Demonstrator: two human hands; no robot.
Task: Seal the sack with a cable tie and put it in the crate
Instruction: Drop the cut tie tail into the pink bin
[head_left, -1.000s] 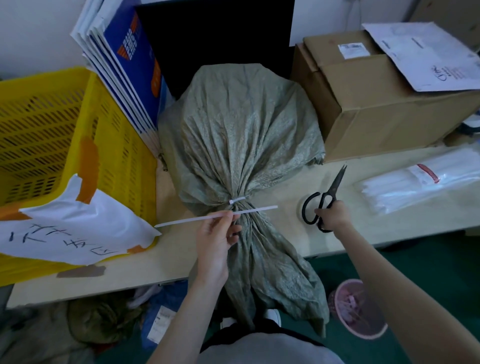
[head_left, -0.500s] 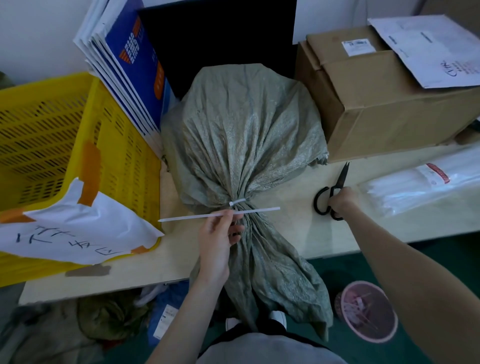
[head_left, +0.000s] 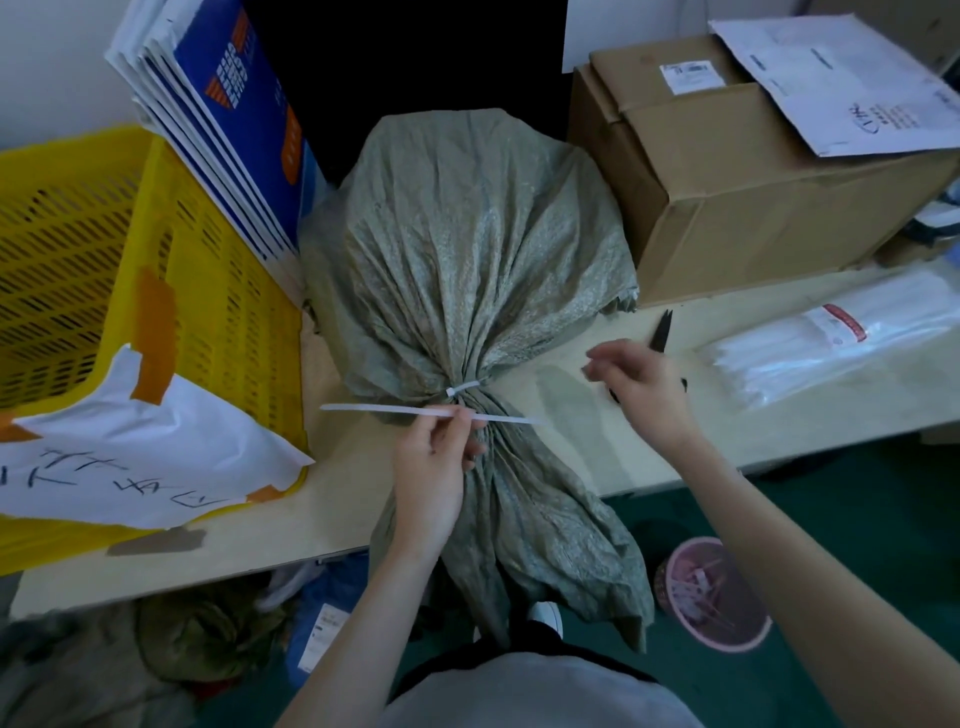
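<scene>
Right hand (head_left: 641, 387) has left the scissors (head_left: 662, 328), fingers loose and empty. Left hand (head_left: 434, 467) pinches the tie (head_left: 415, 411) at the sack (head_left: 467, 270) neck, near the tabletop's front edge.

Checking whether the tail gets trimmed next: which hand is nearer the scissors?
Right. The right hand hovers directly over the scissors, covering their handles; whether it touches them is unclear. The left hand is further left, pinching the cable tie at the sack neck.
</scene>
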